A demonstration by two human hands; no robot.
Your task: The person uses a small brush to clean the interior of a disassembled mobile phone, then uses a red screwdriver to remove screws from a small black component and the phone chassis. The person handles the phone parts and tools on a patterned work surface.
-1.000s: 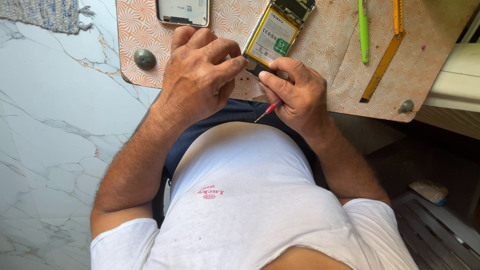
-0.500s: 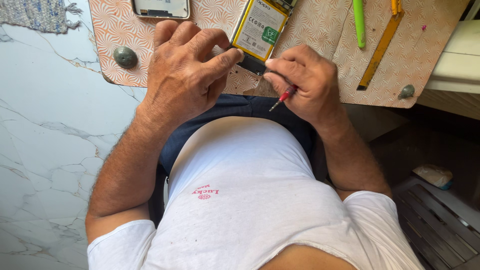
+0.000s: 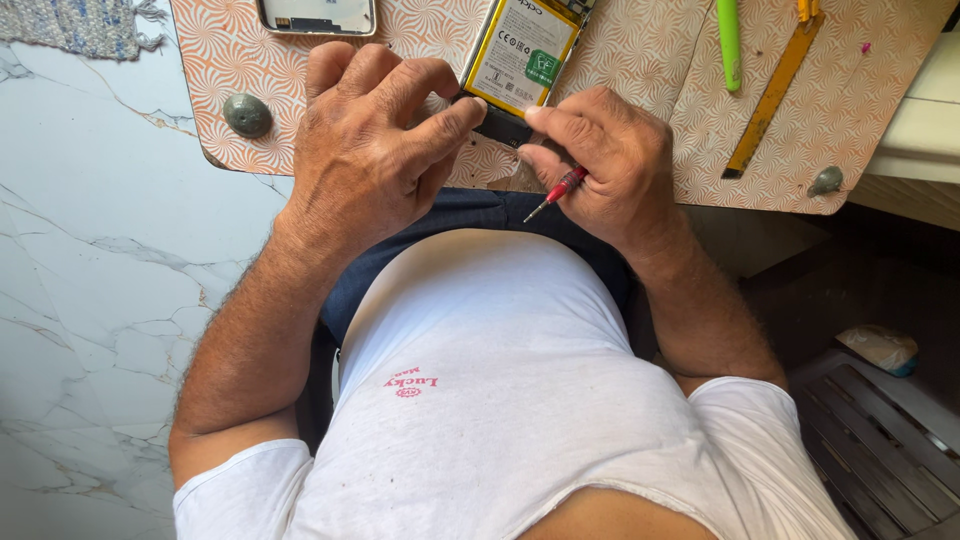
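Observation:
An opened phone (image 3: 522, 55) with a yellow-edged white battery lies on the patterned orange board (image 3: 640, 50). My left hand (image 3: 375, 140) rests on the board's near edge, its thumb and fingers pressing the phone's lower end. My right hand (image 3: 610, 160) pinches the same dark end with thumb and forefinger, and a small red-handled screwdriver (image 3: 558, 190) is tucked in its palm, tip pointing down toward my lap.
A phone back cover (image 3: 318, 15) lies at the board's top left. A green pen (image 3: 728, 40) and a yellow ruler (image 3: 775, 85) lie at the right. Round grey knobs (image 3: 247, 114) sit at the corners. White marble floor (image 3: 90, 260) spreads left; a grey crate (image 3: 880, 430) stands low right.
The view has shifted, so the board sits lower in frame. Both hands stay at the phone's lower end; the right hand has turned slightly with the screwdriver.

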